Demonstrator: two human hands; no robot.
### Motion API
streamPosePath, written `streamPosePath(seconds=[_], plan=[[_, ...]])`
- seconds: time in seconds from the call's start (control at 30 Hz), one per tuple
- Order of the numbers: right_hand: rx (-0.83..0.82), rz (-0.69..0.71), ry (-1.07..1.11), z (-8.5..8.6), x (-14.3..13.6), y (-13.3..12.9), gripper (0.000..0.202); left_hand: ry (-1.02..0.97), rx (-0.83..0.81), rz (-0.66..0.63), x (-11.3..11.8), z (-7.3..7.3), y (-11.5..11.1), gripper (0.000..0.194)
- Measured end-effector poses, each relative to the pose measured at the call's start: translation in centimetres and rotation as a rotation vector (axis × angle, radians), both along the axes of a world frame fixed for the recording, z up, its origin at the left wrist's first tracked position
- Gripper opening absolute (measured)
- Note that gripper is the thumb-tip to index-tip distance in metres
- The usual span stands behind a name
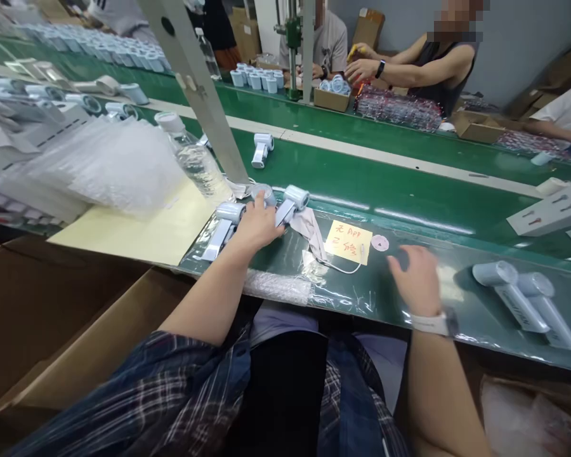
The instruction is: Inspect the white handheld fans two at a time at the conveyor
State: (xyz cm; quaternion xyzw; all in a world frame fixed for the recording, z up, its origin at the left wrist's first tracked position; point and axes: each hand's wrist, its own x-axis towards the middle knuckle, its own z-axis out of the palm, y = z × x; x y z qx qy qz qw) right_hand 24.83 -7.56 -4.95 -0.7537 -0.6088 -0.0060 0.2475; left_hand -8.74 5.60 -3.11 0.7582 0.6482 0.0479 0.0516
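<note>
My left hand [257, 227] is over a light blue handheld device [264, 192], its fingers round the round head; the handle is hidden under the palm. Similar devices lie on either side of it, one to the left [230, 212] and one to the right [297, 197]. My right hand [417, 279] hovers above the green table with thumb and fingers apart, holding nothing. Left of it are a round pink sticker [379, 243] and a yellow note with red writing [347, 242]. Two more devices [495, 273] [537, 285] lie to the right.
A white cloth [309, 231], a cable and bubble wrap [278, 287] lie near the middle. Clear plastic sleeves [124, 162] and a bottle [195, 158] stand left. One device [262, 150] sits on the green belt [361, 171]. Other people work across it.
</note>
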Motion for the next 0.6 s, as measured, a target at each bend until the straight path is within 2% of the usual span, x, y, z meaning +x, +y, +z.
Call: streamPosePath(seconds=[0.1, 0.2, 0.27, 0.37, 0.5, 0.6], plan=[[-0.114, 0.015, 0.035, -1.0, -4.4, 2.4, 0.023, -0.025, -0.056, -0.044, -0.6, 0.2, -0.2, 0.051], [-0.154, 0.017, -0.044, -2.1, -6.5, 3.3, 0.011, -0.084, -0.062, 0.022, -0.1, 0.3, -0.1, 0.051], [-0.126, 0.06, -0.087, -2.8, -6.7, 3.2, 0.009, -0.087, -0.041, 0.04, 0.5, 0.2, 0.1, 0.052], [-0.062, 0.109, -0.038, -3.5, -6.2, 2.8, 0.011, -0.085, 0.024, -0.006, 1.2, -0.1, 0.0, 0.046], [0.007, 0.115, 0.248, -3.6, -5.4, 2.7, 0.017, -0.089, 0.07, -0.046, 1.4, -0.5, -0.5, 0.05], [0.023, 0.095, 0.373, -3.5, -5.0, 2.8, 0.013, -0.043, 0.013, -0.017, 1.2, -0.6, -0.3, 0.046]])
